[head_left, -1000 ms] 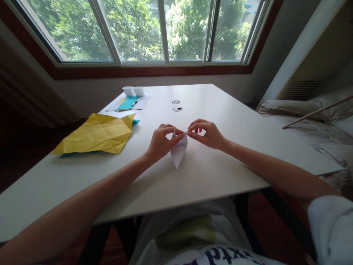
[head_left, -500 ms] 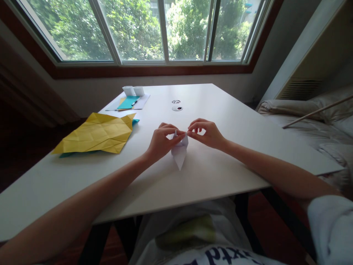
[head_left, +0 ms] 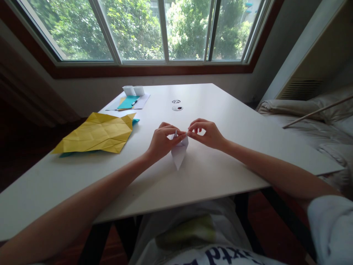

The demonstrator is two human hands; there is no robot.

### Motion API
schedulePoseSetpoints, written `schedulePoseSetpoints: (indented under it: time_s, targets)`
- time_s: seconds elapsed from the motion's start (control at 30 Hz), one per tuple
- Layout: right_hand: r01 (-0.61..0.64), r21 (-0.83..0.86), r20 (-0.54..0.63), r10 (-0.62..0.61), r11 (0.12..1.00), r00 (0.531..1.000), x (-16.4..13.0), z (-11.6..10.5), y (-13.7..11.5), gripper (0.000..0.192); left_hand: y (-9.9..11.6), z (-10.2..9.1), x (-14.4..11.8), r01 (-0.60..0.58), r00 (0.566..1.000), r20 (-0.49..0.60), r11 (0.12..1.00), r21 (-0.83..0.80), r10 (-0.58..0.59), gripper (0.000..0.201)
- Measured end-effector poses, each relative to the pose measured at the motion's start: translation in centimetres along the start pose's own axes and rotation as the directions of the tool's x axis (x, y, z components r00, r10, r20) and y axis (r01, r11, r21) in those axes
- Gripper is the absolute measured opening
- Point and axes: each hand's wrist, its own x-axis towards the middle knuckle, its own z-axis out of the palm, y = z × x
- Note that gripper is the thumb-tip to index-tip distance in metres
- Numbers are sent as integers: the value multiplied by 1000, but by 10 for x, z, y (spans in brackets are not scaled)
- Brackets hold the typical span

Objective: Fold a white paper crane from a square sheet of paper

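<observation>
Nearest the person, both forearms reach out over the white counter. Around the middle of the counter lies a small folded white paper, its point aimed toward the near edge. The left hand pinches its upper left corner between thumb and fingertips; the right hand pinches the upper right tip, so both grips are closed on the sheet. It looks light, thin and easily creased, so I judge it best held at the folded edges with gentle fingertip pressure. Farther left lies a crumpled yellow sheet over a teal one. Beyond, near the far edge, sits a teal card with a pen on papers.
</observation>
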Motion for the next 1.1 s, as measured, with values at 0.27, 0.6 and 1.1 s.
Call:
schedulePoseSetpoints:
  time_s: [0.27,0.6,1.1]
  targets:
    - [-10,-13,24,10,1000,1000,0,0,-3,11,3,0,1,-25,1000,4,1000,-1,25,10]
    - [-45,-8,28,45,999,999,2,-2,-3,15,0,-1,0,-17,1000,-20,1000,20,17,8]
    - [21,-39,53,-19,999,998,-1,-2,-4,8,0,-1,0,10,1000,-5,999,33,-10,11]
